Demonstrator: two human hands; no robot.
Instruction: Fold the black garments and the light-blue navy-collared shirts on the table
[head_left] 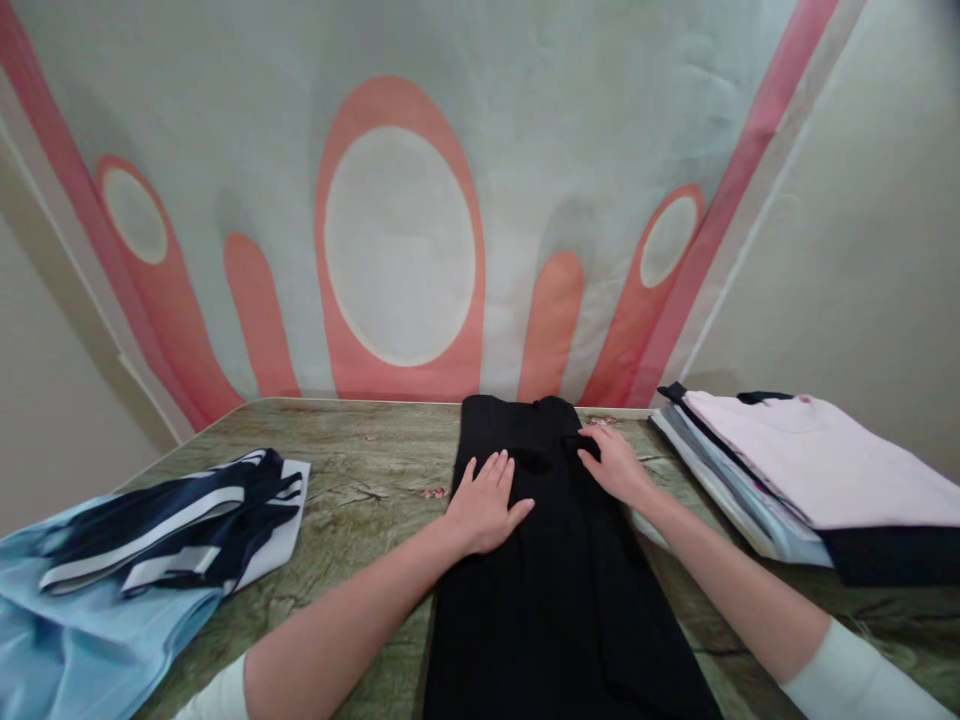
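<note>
1. The left hand [486,505] is spread flat, palm down, on the black garment [517,620], gripping nothing.
2. The right hand [615,465] curls at the garment's 1 o'clock edge; whether it pinches cloth, I cannot tell.
3. The step in hand looks like smoothing and straightening; the next move seems to call for steady left-palm pressure while the right fingers square that edge.
4. The black garment lies lengthwise on the table [360,500], from the far edge at 12 to beyond view at 6. Little room is left at 12, where the backdrop [585,100] rises.
5. Bare table lies at 9 to 10, with a narrower strip at 3.
6. Striped clothing [172,515] on blue cloth [82,640] bounds 8 to 9; a folded stack [810,460] limits rightward sweeps at 2 to 3.
</note>
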